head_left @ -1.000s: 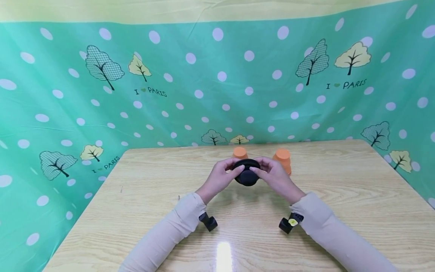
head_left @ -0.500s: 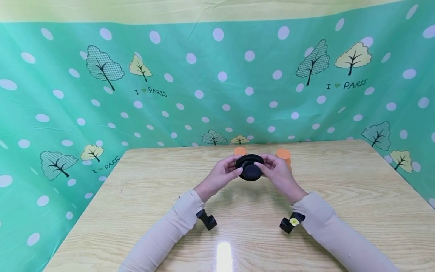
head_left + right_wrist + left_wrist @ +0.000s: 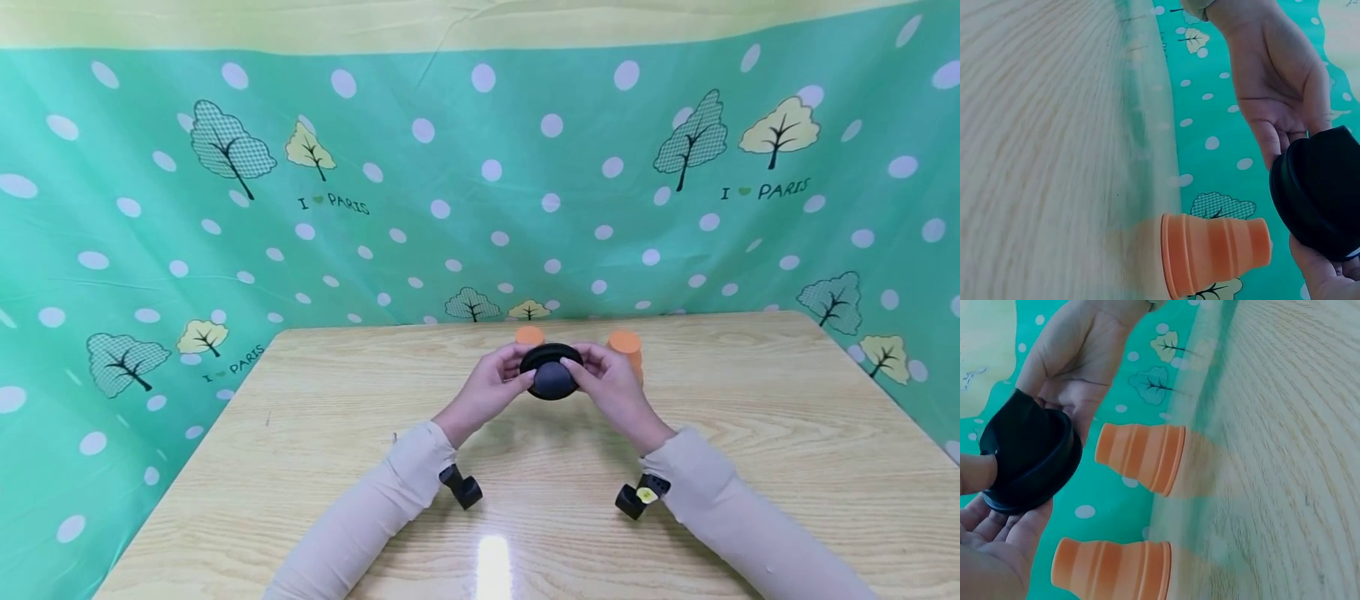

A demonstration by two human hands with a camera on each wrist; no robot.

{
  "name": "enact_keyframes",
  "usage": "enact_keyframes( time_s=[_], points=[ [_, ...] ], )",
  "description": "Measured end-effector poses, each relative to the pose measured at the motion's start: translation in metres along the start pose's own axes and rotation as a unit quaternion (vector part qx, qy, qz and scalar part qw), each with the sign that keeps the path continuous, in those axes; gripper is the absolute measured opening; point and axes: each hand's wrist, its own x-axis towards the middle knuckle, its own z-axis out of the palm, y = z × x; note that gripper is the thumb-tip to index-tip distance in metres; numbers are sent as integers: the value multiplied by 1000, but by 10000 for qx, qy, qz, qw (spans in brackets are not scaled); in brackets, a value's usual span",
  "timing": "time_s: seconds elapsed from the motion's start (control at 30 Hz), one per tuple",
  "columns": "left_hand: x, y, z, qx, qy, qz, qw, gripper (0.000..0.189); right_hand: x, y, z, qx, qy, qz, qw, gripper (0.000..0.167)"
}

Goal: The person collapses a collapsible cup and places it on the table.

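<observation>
Both hands hold up a black round lid-like piece (image 3: 553, 381), with a wide rim and a raised, rounded part facing the person. My left hand (image 3: 486, 395) pinches its left side, thumb on the near face and fingers behind. On the opposite side my right hand (image 3: 618, 395) grips it the same way, its thumb against the raised part. The left wrist view shows the black piece (image 3: 1035, 456) from the side, between the two hands. Behind the hands, two orange stepped cups (image 3: 625, 343) stand upside down on the table, partly hidden in the head view.
A light wood-grain table (image 3: 337, 392) lies under the hands. Past its far edge hangs a green dotted curtain (image 3: 390, 267). One orange cup (image 3: 1213, 253) appears close to the hands in the right wrist view. Black wrist cameras (image 3: 633, 497) hang below the sleeves.
Both hands have shifted the black piece slightly right and up in the head view, tilting it a little. Over the last half second it has barely moved, and both grips stay on.
</observation>
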Motion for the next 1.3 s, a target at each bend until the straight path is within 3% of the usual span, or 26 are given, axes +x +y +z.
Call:
enact_keyframes(
  time_s=[0.17,0.33,0.57,0.77,0.9,1.07,1.17,1.3],
  points=[
    [2,1,3,-166,434,-101,9989,32,1,0,0,116,-46,290,9995,32],
    [1,3,0,209,660,-12,9976,28,2,-1,0,135,-146,433,9989,31],
    [-2,4,-5,584,114,9,9982,31,1,-2,-3,-523,-744,400,9951,28],
    [-3,3,-4,741,-382,-127,9964,33,-1,-2,-2,-1077,-1318,69,9854,32],
    [-2,3,-2,705,-322,-108,9969,33,-3,-3,0,-1126,-1571,20,9811,35],
    [-2,6,-1,657,-270,-42,9975,34,-3,-2,-2,-871,-1757,313,9801,34],
    [-2,7,-2,546,-206,-29,9983,33,-2,-1,-3,-716,-1738,385,9814,34],
    [-2,5,-5,327,-123,-240,9991,31,-2,-1,-4,-500,-1503,462,9863,32]
  ],
)
